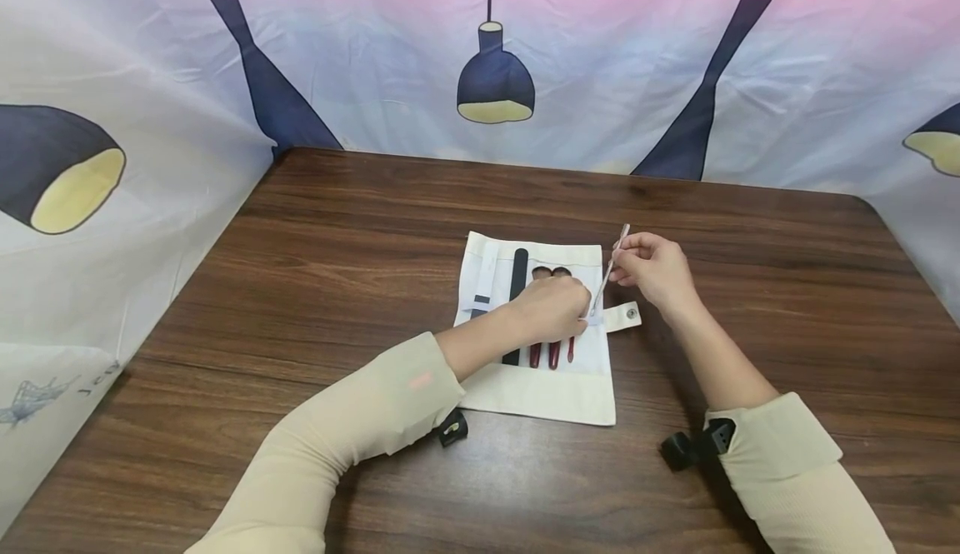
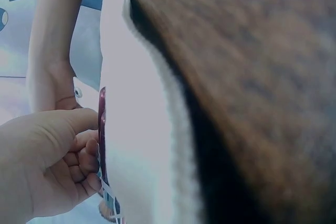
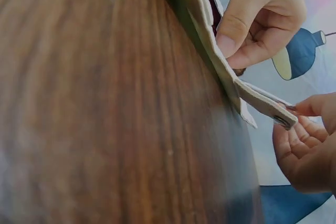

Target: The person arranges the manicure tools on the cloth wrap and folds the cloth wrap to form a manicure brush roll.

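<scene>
A cream canvas tool roll point(image 1: 540, 400) lies unfolded on the table. Its white band holds a black strip like a nail file point(image 1: 519, 275), a white-and-grey strip point(image 1: 487, 267) and two dark-red makeup brushes point(image 1: 553, 356). A smaller red-handled tool point(image 1: 571, 349) lies beside them. My left hand point(image 1: 553, 306) is over the brushes, thumb and finger pinching the band near the roll's right side. My right hand point(image 1: 658, 269) pinches a thin pale stick-like tool point(image 1: 622, 237), slanted, its lower tip at the band by my left fingers. That tip's exact seat is hard to see.
A strap with a metal snap point(image 1: 632, 314) sticks out from the roll's right edge. Brown wooden table point(image 1: 337, 229) surrounds the roll. Behind it hangs a lamp-printed cloth point(image 1: 405, 79). Black wrist cameras point(image 1: 678, 451) hang below both sleeves.
</scene>
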Action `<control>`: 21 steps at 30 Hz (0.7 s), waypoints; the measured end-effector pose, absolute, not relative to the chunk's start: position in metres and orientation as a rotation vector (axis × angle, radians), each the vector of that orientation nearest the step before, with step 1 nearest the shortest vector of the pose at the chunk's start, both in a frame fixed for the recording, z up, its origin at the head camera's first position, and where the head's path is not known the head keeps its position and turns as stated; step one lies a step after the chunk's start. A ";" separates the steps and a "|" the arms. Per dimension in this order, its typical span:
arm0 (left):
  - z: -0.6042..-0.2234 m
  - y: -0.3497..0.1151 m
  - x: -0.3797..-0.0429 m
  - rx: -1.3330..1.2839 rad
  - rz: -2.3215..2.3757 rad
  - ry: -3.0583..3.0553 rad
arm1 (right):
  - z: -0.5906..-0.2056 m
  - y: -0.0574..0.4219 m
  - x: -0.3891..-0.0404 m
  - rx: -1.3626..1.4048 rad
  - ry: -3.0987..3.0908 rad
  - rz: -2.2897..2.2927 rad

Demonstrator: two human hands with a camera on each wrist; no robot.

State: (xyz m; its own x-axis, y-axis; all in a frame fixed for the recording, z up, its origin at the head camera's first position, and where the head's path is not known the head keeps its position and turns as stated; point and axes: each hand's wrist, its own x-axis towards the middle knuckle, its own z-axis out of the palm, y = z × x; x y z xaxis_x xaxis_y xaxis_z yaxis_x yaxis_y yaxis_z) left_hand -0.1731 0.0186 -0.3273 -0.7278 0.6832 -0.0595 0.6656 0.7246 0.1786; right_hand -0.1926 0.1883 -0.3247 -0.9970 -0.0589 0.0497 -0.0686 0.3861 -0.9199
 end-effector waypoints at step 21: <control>-0.329 0.019 -0.174 1.073 0.289 2.779 | -0.328 0.184 -0.191 0.248 -3.073 1.491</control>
